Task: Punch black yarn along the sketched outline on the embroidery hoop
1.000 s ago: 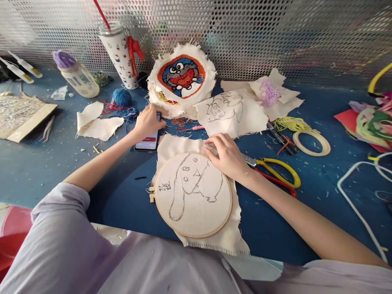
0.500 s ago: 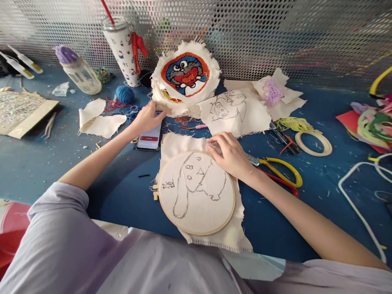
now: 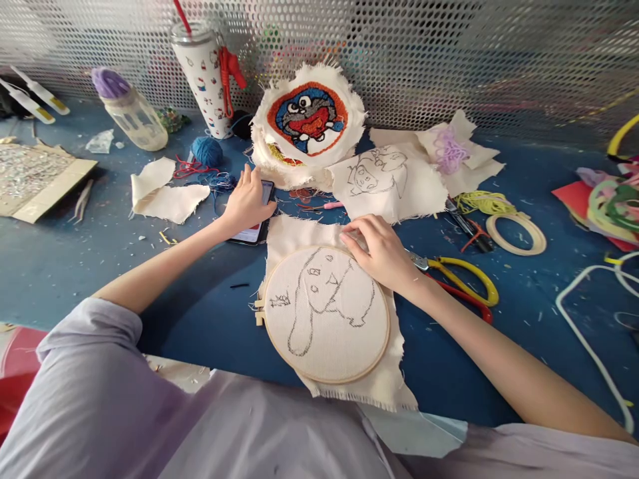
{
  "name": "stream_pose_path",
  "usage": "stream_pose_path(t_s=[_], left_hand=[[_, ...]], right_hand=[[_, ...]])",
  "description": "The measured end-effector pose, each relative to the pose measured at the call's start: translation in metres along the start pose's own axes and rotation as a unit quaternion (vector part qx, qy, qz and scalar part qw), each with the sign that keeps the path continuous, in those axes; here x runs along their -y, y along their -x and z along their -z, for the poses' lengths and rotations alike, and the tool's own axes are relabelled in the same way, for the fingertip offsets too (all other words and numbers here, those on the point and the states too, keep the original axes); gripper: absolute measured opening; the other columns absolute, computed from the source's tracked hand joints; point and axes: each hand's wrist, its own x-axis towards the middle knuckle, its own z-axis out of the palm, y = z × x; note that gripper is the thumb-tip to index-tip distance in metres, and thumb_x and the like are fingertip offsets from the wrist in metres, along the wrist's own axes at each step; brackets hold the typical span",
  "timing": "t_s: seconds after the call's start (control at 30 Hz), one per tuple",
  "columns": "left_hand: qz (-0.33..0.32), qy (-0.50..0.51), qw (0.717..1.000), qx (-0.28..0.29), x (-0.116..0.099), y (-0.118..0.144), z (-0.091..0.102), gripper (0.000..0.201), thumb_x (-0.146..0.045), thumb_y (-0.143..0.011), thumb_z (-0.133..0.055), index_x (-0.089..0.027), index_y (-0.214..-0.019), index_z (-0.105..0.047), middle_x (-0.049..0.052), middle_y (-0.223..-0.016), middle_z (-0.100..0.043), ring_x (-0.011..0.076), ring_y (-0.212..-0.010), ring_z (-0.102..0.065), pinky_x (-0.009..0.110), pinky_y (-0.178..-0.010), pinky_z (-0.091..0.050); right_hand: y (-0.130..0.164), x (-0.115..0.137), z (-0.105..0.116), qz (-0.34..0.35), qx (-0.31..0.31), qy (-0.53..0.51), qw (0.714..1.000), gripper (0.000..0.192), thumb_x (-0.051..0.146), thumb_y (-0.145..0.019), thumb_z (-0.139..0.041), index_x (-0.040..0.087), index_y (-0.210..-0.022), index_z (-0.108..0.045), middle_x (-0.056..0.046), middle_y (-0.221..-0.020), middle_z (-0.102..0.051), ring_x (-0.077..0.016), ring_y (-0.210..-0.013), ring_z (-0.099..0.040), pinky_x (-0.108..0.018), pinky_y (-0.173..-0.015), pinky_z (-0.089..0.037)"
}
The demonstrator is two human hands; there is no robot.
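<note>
One head-worn camera looks steeply down, close over a blue table, mesh wall at twelve o'clock.

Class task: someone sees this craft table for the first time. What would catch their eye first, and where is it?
The bright tufted cartoon piece leans against the perforated back wall. Nearest the viewer lies the embroidery hoop with a sketched dog; the right hand rests on its top edge, and the left hand covers a phone.

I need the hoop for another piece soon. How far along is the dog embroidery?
Done: the cloth is stretched in the embroidery hoop and the dog outline is drawn on it. In hand: the right hand rests on the hoop's upper edge, while the left hand lies on a phone. Left: no coloured stitching fills the outline, unlike the finished tufted piece behind.
</note>
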Motion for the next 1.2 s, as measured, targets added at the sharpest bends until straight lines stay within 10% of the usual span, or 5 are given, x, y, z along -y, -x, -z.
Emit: stream_pose_path(t_s=[0.63, 0.9, 1.2], left_hand=[[0.012, -0.005, 1.000, -0.019, 0.020, 0.002, 0.010, 0.084, -0.025, -0.069, -0.062, -0.008, -0.144, -0.027, 0.028, -0.153, -0.030, 0.0431, -0.144, -0.025, 0.056, -0.110, -0.038], [-0.190, 0.024, 0.978, -0.085, -0.010, 0.042, 0.014, 0.052, -0.026, -0.086, -0.051, -0.011, -0.134, -0.040, 0.021, -0.148, -0.038, 0.0314, -0.142, -0.033, 0.050, -0.116, -0.031], [-0.326, 0.076, 0.942, 0.030, -0.045, 0.056, -0.012, 0.022, -0.017, -0.092, -0.043, -0.016, -0.111, -0.055, 0.015, -0.118, -0.063, 0.0250, -0.112, -0.057, 0.042, -0.093, -0.051]], right_hand=[[0.002, 0.001, 0.001, -0.005, 0.009, -0.014, 1.000, 0.016, 0.036, -0.094, -0.047, 0.022, -0.095, -0.055, -0.011, -0.098, -0.061, -0.0279, -0.098, -0.058, -0.045, -0.086, -0.048], [-0.005, 0.002, 0.011, -0.002, 0.078, -0.024, 0.997, 0.018, 0.038, -0.093, -0.050, 0.020, -0.096, -0.054, -0.012, -0.098, -0.062, -0.0259, -0.095, -0.062, -0.043, -0.084, -0.050], [-0.029, 0.007, 0.018, -0.013, 0.175, -0.088, 0.981, 0.018, 0.037, -0.093, -0.049, 0.022, -0.082, -0.051, -0.007, -0.089, -0.062, -0.0223, -0.087, -0.061, -0.039, -0.077, -0.049]])
